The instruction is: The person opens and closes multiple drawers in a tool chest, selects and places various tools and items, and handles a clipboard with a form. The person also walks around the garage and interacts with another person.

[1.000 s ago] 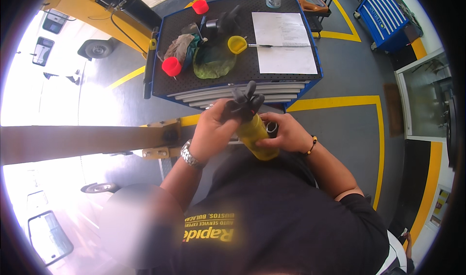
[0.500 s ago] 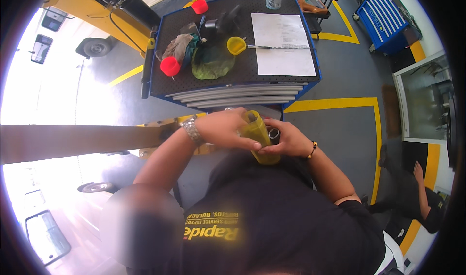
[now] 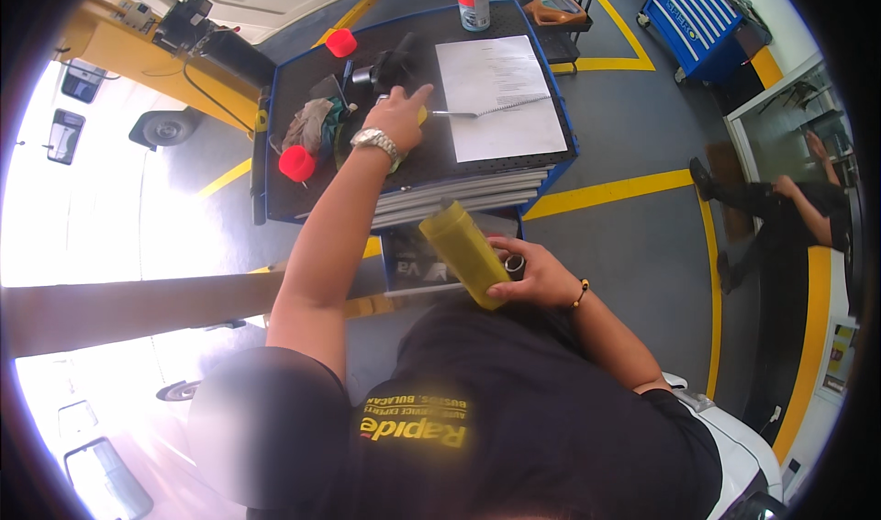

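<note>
In my right hand (image 3: 543, 277) is a translucent yellow plastic tube (image 3: 463, 254), tilted with its far end up and to the left. The same hand also holds a dark cylindrical socket (image 3: 515, 266) against the tube's side. My left hand (image 3: 395, 121), with a metal watch on its wrist, reaches over the top of the tool cart (image 3: 422, 171). Its fingers are around a yellow cap (image 3: 423, 115), which is mostly hidden beneath them. Near that hand are a dark cylindrical part (image 3: 362, 76) and a crumpled grey glove (image 3: 307, 125).
Two red caps (image 3: 341, 43) (image 3: 296, 163), a paper sheet (image 3: 496, 89) with a pen and a spray can (image 3: 472, 1) are on the cart. An open drawer (image 3: 413, 263) sticks out below. A yellow lift post (image 3: 119, 52) stands left; another person (image 3: 789, 208) is at right.
My left hand has let go of the yellow tube and moved forward to the yellow cap on the cart. My right hand keeps the tube, now tilted further left. The other person has moved.
</note>
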Tool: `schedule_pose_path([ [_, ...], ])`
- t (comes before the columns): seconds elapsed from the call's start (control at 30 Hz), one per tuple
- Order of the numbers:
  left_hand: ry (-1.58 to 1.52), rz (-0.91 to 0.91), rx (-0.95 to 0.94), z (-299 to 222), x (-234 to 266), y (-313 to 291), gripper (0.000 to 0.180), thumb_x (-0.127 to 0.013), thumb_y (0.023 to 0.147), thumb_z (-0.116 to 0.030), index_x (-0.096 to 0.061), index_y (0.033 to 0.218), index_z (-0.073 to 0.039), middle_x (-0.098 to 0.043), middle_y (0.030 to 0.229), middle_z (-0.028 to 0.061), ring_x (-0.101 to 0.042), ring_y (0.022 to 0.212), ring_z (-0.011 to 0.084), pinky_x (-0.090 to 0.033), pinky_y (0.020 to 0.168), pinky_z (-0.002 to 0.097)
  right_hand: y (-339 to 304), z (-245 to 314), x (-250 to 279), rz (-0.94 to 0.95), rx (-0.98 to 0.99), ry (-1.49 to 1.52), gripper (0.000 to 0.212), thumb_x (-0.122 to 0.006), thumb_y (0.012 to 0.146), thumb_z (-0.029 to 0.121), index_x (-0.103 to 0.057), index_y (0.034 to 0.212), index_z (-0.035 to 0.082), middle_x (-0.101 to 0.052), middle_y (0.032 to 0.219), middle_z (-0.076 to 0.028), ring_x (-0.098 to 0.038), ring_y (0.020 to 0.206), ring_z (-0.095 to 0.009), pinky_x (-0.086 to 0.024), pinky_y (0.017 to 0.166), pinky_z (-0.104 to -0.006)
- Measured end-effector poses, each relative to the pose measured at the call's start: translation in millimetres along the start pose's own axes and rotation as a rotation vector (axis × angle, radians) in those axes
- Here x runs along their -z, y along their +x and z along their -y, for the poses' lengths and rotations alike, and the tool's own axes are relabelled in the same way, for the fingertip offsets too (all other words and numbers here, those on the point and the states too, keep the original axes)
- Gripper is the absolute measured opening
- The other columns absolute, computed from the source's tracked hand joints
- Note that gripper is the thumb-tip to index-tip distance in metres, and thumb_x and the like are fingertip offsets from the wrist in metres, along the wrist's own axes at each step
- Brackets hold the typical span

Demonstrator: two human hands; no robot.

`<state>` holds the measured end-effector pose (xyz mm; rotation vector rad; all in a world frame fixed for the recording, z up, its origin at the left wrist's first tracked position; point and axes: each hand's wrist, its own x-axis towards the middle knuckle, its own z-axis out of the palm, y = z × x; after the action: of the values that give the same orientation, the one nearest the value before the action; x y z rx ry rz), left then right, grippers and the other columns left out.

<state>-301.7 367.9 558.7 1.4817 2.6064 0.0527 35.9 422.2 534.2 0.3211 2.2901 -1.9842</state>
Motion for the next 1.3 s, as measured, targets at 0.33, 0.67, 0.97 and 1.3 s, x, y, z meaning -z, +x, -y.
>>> schedule_pose_path([
  [0.33,-2.150,-0.020,0.234,-63.1,0.1,-145.0,0.035,-0.057,0.092,-0.017,-0.042,0.123,-0.008,-0.060,0.111,0.0143,-0.062,0.101,0.0277,-0.051,0.089,0.0411,14.4,8.9,23.6,0.026,0.160,0.056,0.080,-0.085,0.068,0.032,-0.053,0.134,0.001,-0.066,0.108,-0.010,-0.060,0.105,-0.019,-0.041,0.099,-0.0329],
  [0.67,-1.671,-0.366,0.028,-78.7,8.4,-172.7,0.050,-0.073,0.084,-0.009,-0.047,0.127,-0.005,-0.057,0.125,0.0124,-0.061,0.107,0.0221,-0.051,0.093,0.0361,35.2,26.3,21.3,0.182,0.154,0.007,0.074,-0.083,0.069,0.030,-0.055,0.134,0.006,-0.068,0.099,-0.007,-0.062,0.094,-0.016,-0.046,0.089,-0.0297],
  [0.97,-1.641,-0.521,0.253,-66.6,-13.2,-201.0,0.050,-0.076,0.082,-0.007,-0.051,0.125,-0.004,-0.059,0.121,0.0093,-0.058,0.108,0.0167,-0.051,0.090,0.0315,45.5,29.9,13.5,0.327,0.028,-0.017,0.073,-0.083,0.071,0.031,-0.056,0.132,0.002,-0.067,0.099,-0.006,-0.062,0.088,-0.013,-0.050,0.080,-0.0274],
  [1.3,-1.792,-0.447,0.311,-64.4,-27.8,-182.1,0.055,-0.068,0.079,-0.003,-0.044,0.129,-0.002,-0.056,0.119,0.0115,-0.060,0.101,0.0211,-0.051,0.088,0.0348,42.6,22.8,18.2,0.280,-0.090,-0.025,0.077,-0.082,0.071,0.037,-0.055,0.132,-0.002,-0.070,0.095,-0.015,-0.065,0.086,-0.017,-0.051,0.080,-0.0302],
])
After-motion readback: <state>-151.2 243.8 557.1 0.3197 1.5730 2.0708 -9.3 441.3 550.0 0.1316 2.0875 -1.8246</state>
